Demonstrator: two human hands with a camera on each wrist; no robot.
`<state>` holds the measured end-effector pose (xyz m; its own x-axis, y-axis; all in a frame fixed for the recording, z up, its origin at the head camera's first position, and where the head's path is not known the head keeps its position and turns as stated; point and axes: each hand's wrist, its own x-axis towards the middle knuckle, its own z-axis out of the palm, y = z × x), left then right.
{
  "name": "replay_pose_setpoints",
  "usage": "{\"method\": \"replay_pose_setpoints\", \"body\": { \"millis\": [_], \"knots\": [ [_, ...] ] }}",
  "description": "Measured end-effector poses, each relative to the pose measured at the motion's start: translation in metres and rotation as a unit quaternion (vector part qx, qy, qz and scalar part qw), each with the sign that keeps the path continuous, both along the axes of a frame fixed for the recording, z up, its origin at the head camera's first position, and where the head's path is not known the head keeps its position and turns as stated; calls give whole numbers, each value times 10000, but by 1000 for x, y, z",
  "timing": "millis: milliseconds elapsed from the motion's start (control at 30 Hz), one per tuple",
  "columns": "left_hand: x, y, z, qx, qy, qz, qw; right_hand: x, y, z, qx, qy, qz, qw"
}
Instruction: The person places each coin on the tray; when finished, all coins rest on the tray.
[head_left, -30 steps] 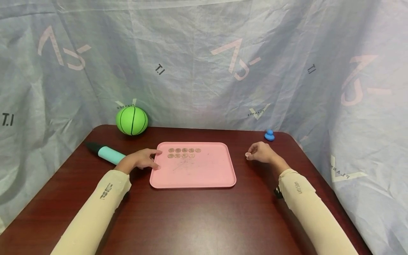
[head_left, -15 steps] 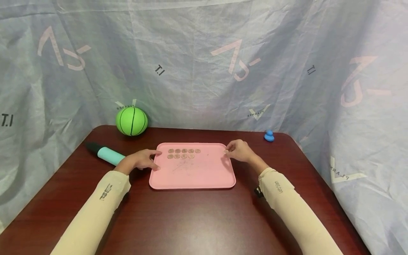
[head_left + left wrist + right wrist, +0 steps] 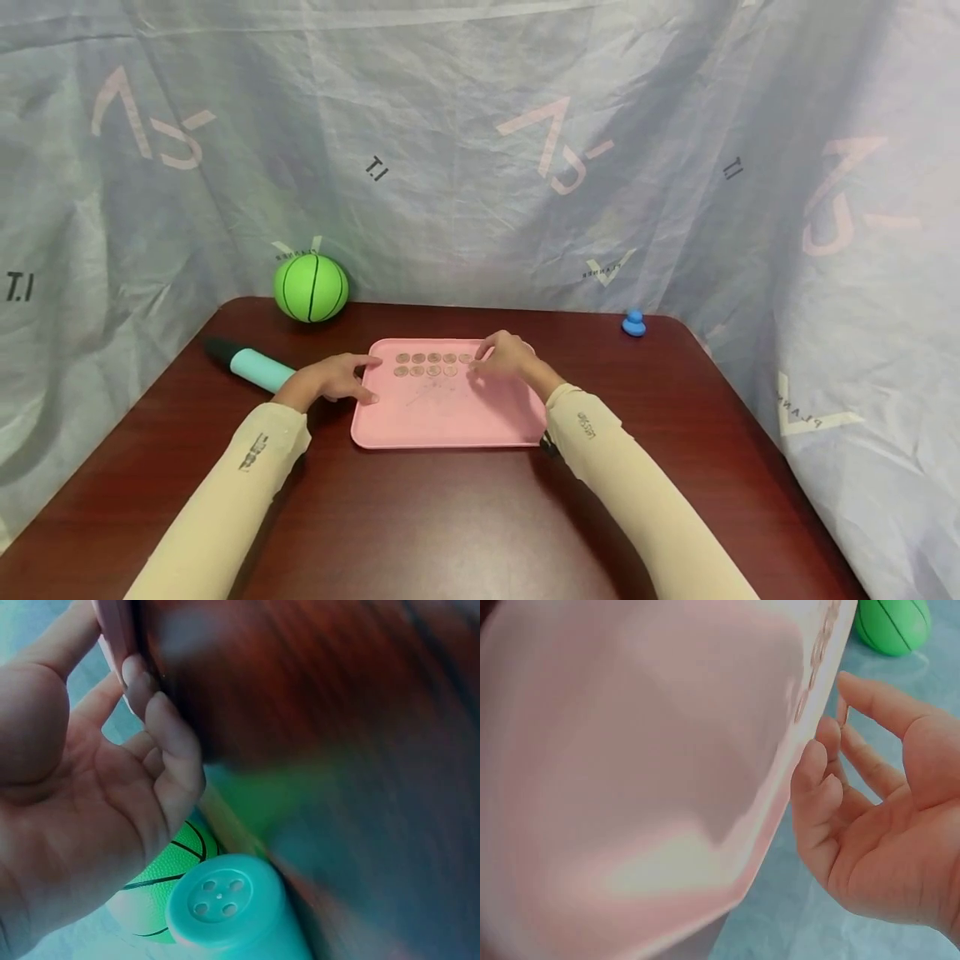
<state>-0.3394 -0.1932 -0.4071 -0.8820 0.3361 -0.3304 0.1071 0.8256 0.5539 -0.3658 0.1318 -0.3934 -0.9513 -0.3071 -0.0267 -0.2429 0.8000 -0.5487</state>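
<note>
Several round coins (image 3: 434,371) lie in two rows near the far left of a pink tray (image 3: 431,429). My right hand (image 3: 504,357) is over the tray by the right end of these rows. Between its thumb and a fingertip it pinches a coin (image 3: 843,712), seen nearly edge-on in the right wrist view. My left hand (image 3: 336,377) rests at the tray's left edge. Its thumb and index finger are spread apart and reach over the rim, while the other fingers bend beside the tray's outer side in the left wrist view.
A turquoise cylinder with a dark end (image 3: 261,370) lies just left of my left hand. Behind it, a green ball (image 3: 311,288) stands by the hanging cloth (image 3: 465,192). A small blue object (image 3: 633,323) sits at the back right of the brown table (image 3: 420,517).
My right hand has moved left with the pinched coin, from beside the tray to over it, near the rows of coins. My left hand has stayed at the tray's left edge.
</note>
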Motion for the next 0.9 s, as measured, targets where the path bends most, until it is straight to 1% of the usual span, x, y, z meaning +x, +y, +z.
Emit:
{"method": "replay_pose_setpoints", "body": {
  "millis": [100, 167, 267, 500, 633, 767, 900],
  "knots": [
    [1, 2, 0, -28, 23, -26, 10000, -1, -9, -3, 50, -157, 76, 9998],
    [2, 3, -1, -4, 30, -54, 10000, -2, -12, -7, -17, -218, 144, 9997],
    [3, 5, -2, -29, 36, -85, 10000, -3, -15, -14, -59, -203, 196, 9996],
    [3, 3, 1, -44, -32, -107, 9999, -4, -21, -23, -202, -124, 53, 9997],
    [4, 1, 1, -49, -91, -76, 9999, -4, -22, -25, -224, -199, -67, 9995],
    [5, 0, 1, -94, -151, -69, 9998, -3, -23, -26, -189, -231, -247, 9992],
    [7, -1, 3, -291, -263, -37, 9992, 0, -22, -23, -198, -241, -231, 9992]
  ]
}}
